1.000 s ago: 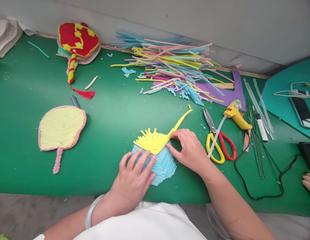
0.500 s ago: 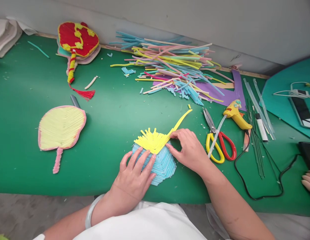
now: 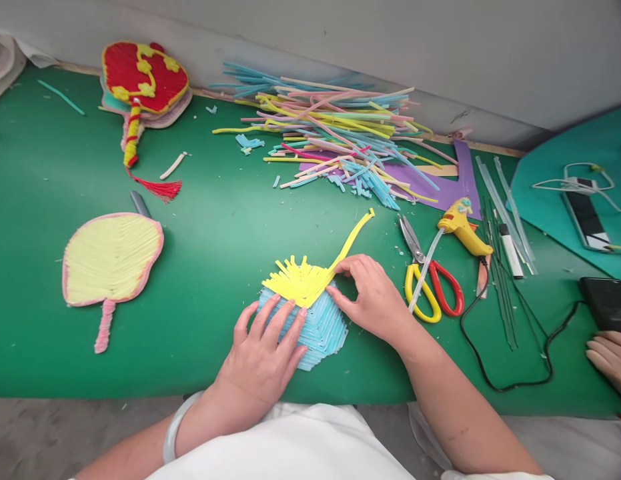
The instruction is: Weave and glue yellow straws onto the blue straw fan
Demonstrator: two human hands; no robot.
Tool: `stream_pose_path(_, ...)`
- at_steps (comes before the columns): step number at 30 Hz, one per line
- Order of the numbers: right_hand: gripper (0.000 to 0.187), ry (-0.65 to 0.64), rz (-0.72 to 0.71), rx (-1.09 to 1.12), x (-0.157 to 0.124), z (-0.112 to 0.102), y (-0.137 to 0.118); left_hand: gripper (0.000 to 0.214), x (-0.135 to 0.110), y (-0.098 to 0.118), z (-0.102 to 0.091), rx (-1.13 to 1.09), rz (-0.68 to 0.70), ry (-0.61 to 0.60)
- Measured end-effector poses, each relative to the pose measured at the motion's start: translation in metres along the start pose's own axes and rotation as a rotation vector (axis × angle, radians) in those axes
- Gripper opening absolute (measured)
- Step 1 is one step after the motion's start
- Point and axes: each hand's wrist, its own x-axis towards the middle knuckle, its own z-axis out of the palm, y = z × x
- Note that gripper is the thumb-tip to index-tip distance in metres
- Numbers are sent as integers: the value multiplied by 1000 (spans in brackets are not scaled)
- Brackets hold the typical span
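From far off, I look through the head camera. The blue piece [image 3: 323, 333] lies flat on the green table [image 3: 205, 267], close to the person, with yellow strips on its top part. The left hand [image 3: 263, 347] is spread over it, fingers apart — I think that stops it sliding. The right hand [image 3: 370, 293] bends its thumb and finger by the long yellow strip [image 3: 353, 238], maybe to keep it in line; I can't tell if they pinch it. The scissors [image 3: 418, 255] lie near that hand — easy to reach, I guess.
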Motion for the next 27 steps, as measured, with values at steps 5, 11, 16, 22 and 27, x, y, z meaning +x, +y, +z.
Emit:
stream_pose_path(5, 18, -19, 15, 19, 1, -1, 0, 36, -1, 0, 1, 2, 3, -3)
stream_pose_path(11, 16, -10, 11, 16, 1, -1, -1, 35, 0, -1, 2, 7, 4, -12)
stream_pose_path(16, 16, -7, 8, 6, 1, -1, -1, 35, 0, -1, 0, 7, -2, -26)
stream_pose_path(22, 16, -10, 11, 0, 1, -1, -1, 33, -1, -1, 0, 7, -4, -9)
stream_pose_path(27, 15, -16, 14, 8, 1, -1, -1, 36, 0, 0, 1, 11, -3, -26)
